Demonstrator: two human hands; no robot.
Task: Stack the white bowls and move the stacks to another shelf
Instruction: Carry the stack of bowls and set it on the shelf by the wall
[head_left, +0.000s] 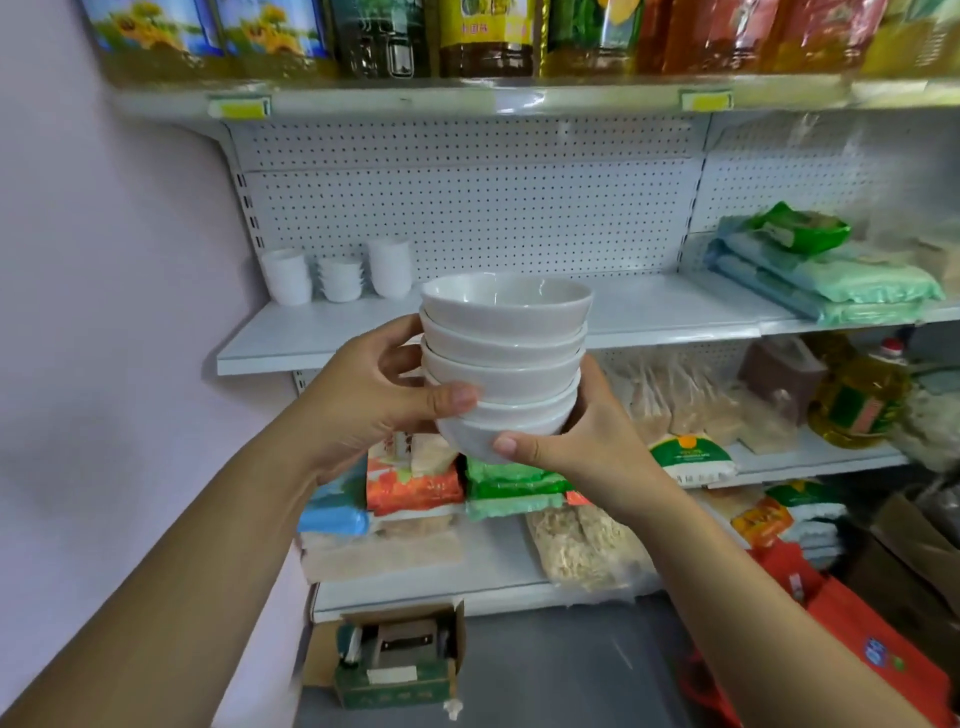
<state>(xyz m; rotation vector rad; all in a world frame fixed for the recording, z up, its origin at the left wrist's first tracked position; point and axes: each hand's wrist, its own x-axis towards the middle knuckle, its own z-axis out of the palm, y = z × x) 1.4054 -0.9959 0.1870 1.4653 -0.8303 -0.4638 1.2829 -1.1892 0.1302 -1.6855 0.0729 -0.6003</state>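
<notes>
Closest in: two bare forearms, rising from the lower corners and meeting mid-frame. At their ends, the left hand and right hand, both clamped on one stack of white bowls. Fingers of the left curled round the stack's left flank, thumb pressed across the front of the lower bowls. Right palm cupped under and beside the bottom bowl, thumb laid along its front, remaining digits hidden behind. About five bowls, nested mouth-up, long axis upright or very nearly so, carried clear of any surface.

Just beyond, and level with the upper bowls: the front edge of the middle shelf, white, bare across its centre. Lies straight ahead of the stack, so probably calls for a lift over the lip and a push forward rather than any sideways swing. Looks like the carrying step, with set-down not yet done.

Further back, at the shelf's left rear against the pegboard: three stacks of similar white bowls, side by side, well apart from the held one. Sit nearer the left hand than the right. Cannot tell whether those count as moved or waiting. On the same shelf, far right: flat green and blue bags.

Below and behind the hands, packets on a lower shelf. Above everything, oil bottles on the top shelf.
</notes>
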